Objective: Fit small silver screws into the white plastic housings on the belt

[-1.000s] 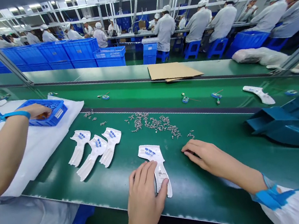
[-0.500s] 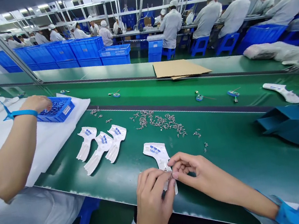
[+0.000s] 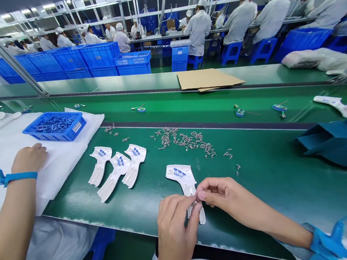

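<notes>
My left hand (image 3: 177,228) and my right hand (image 3: 218,193) meet fingertip to fingertip over a white plastic handle shell (image 3: 181,177). Pinched between them is a small metal spring (image 3: 198,198), partly covered by the fingers. The shell lies on the green table with its hollow side up and blue pieces in its wide end. Beyond my hands spreads a loose pile of small metal springs (image 3: 191,140), with a few strays to its right. Three similar handle shells (image 3: 100,165) rest together at the left.
A co-worker's hand (image 3: 29,159) rests on white sheeting near a blue bin of small blue parts (image 3: 52,125). Small wired parts (image 3: 239,112) and another shell (image 3: 336,105) sit on the green belt. A teal bin (image 3: 346,142) stands right; cardboard (image 3: 208,78) lies behind.
The co-worker's hand has left the blue bin and come down onto the white sheet. Parts on the belt have shifted right. My hands have barely moved, and the spring between them shows more clearly.
</notes>
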Available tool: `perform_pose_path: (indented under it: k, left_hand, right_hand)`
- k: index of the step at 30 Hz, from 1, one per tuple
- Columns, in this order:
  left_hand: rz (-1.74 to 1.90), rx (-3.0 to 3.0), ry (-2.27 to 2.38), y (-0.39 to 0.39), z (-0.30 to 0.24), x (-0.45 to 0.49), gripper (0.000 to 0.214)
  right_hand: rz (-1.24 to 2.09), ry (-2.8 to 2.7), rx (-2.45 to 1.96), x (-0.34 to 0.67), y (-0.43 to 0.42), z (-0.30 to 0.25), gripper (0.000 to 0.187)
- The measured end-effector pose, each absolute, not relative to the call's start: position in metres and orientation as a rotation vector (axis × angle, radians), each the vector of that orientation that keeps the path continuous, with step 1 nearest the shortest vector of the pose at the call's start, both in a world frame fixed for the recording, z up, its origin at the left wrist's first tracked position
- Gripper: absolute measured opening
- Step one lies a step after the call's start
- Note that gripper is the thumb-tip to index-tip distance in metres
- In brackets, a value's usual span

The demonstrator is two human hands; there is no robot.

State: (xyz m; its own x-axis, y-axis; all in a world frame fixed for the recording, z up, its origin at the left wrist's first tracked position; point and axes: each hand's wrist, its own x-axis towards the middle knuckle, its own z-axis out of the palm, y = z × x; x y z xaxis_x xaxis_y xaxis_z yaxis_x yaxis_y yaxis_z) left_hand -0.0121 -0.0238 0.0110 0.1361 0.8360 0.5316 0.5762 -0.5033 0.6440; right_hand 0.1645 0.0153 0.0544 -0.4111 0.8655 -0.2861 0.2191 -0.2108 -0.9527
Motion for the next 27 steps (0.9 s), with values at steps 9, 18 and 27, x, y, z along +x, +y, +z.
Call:
perform_pose_path:
  k: [9,18,27]
  left_hand:
    - [0.782,2.333,1.500,-0.018,0.001,-0.020,0.053]
    - [0.764,2.317,1.509,-0.017,0.002,-0.017,0.052]
    - [0.780,2.294,1.509,-0.018,0.003,-0.017,0.052]
  right_hand:
    - [1.390,-2.059,-1.548,0.172,0.029,0.058,0.029]
    - [1.229,-2.165,-1.588,0.164,0.028,0.049,0.025]
    - [1.187,-2.165,-1.598,0.165,0.023,0.057,0.028]
